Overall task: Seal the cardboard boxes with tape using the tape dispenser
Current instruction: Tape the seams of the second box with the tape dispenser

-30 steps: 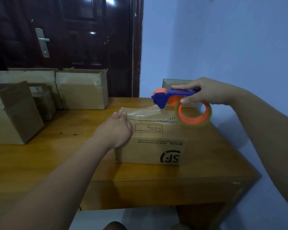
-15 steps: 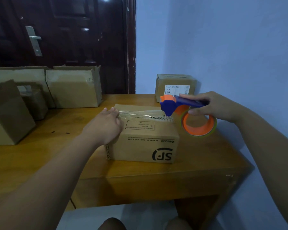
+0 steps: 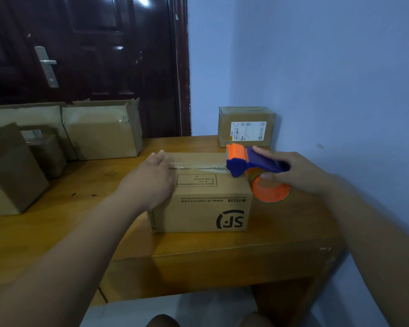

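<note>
Your right hand (image 3: 300,173) is wrapped around the blue handle of the tape dispenser (image 3: 242,161), fingers curled over it and the thumb underneath. The orange head of the dispenser sits just past your fingertips, down on the right end of the SF box (image 3: 206,208) top. The orange tape roll (image 3: 269,192) hangs directly under your grip, just beside the box's right side, low over the wooden table (image 3: 198,246).

A clear strip of tape (image 3: 198,166) runs from the dispenser's head along the top seam to your left hand (image 3: 149,182). That hand lies flat with straight fingers, pressing on the box's left end and holding nothing.

Beyond your right-hand grip, a closed labelled box (image 3: 246,119) stands by the blue wall. Several open boxes (image 3: 99,135) sit well apart, outside your left hand.
</note>
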Tool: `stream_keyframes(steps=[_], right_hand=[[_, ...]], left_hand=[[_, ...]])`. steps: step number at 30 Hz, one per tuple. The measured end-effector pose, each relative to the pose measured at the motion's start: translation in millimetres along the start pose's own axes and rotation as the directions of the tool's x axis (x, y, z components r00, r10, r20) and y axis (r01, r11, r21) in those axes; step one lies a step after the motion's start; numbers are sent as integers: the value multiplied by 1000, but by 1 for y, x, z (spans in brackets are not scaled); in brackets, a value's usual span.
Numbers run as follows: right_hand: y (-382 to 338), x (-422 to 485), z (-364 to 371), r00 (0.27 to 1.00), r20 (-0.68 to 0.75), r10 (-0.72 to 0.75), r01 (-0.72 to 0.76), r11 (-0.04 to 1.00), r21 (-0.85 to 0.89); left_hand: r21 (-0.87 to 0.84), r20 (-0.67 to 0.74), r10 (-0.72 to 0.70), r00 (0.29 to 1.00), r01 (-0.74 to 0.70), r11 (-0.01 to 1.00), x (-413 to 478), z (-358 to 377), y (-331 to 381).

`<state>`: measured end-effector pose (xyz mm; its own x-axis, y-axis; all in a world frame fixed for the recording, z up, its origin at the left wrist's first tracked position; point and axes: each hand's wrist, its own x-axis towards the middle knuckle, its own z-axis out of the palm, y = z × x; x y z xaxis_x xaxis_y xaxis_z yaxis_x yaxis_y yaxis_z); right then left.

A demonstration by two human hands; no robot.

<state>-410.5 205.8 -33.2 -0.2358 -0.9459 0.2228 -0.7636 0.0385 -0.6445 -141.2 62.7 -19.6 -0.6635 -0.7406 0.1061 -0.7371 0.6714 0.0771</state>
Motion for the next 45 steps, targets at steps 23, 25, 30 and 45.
stream_keyframes(steps=[23, 25, 30, 45], right_hand=[[3, 24, -19, 1000, -17, -22, 26, 965, 263], [5, 21, -17, 1000, -11, -21, 23, 971, 236], [18, 6, 6, 999, -33, 39, -32, 979, 200], [-14, 36, 86, 994, -99, 35, -1, 947, 321]], left_hand=[[34, 31, 251, 967, -252, 967, 5, 15, 8], [18, 77, 219, 973, -221, 975, 4, 15, 8], [24, 74, 176, 982, -178, 984, 1, 14, 12], [144, -258, -43, 965, 82, 986, -2, 25, -58]])
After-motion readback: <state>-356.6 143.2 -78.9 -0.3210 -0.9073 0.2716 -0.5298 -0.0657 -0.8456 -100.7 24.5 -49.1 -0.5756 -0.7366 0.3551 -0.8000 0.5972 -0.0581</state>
